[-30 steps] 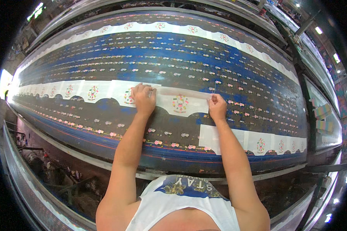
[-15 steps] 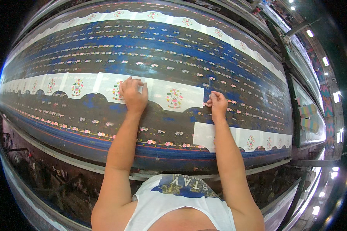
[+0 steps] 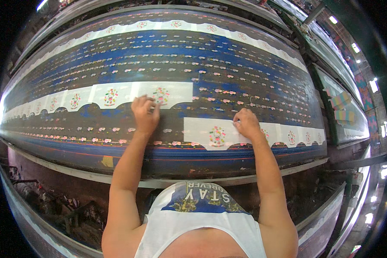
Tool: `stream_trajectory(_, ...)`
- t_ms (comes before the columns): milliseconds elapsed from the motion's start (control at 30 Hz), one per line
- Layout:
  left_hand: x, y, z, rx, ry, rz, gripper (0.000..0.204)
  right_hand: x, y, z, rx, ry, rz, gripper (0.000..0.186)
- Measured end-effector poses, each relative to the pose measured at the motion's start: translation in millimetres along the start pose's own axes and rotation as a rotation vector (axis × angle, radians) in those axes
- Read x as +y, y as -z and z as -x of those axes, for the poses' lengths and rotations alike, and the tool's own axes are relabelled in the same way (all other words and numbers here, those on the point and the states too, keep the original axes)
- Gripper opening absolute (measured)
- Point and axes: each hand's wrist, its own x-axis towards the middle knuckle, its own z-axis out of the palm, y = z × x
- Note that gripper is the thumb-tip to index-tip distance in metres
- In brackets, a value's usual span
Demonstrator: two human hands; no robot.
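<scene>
White cut fabric panels with small colourful prints lie flat in rows on a long dark table [image 3: 167, 159]. My left hand [image 3: 145, 114] is over the lower edge of the end panel [image 3: 178, 92] in the left row. Its fingers are bent, with the thumb apart and nothing visible between them. At the upper edge of the near right row is my right hand [image 3: 247, 124], thumb and fingers pinched together. Whatever may be in that pinch is hidden. Beside it lies the end panel of that row [image 3: 200, 131], and my wrist partly covers the following panel's print.
Another row of white panels [image 3: 159, 25] runs along the table's far side. Small printed marks in lines cover the blue and dark surface. The table's pale near rail [image 3: 198, 182] runs before me. Striped pieces [image 3: 342, 107] lie on another table at right.
The view has shifted, so the panels appear farther left. My right hand has gone from beside the left row's end to the near right row. My left hand is now at the end panel.
</scene>
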Motion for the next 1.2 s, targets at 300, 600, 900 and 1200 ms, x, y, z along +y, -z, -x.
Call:
stream_trajectory(300,143.2,-53.4,22.8,-0.582,-0.143,-0.049,0.059,13.2,22.7,28.0,-0.158,0.202,-0.521,0.015)
stream_trajectory(600,130.7,-53.2,16.5,-0.454,0.132,0.016,0.019,63.2,42.9,33.5,-0.104,0.223,-0.800,0.026)
stream_trajectory(900,76.7,-121.1,-11.6,-0.060,0.415,0.013,0.020,81.2,-28.7,-64.3,0.301,-0.074,-0.898,0.022)
stream_trajectory(1200,65.0,-152.9,-33.6,-0.049,0.246,-0.290,0.015,85.5,-65.1,-106.4,0.462,-0.386,-0.772,0.034)
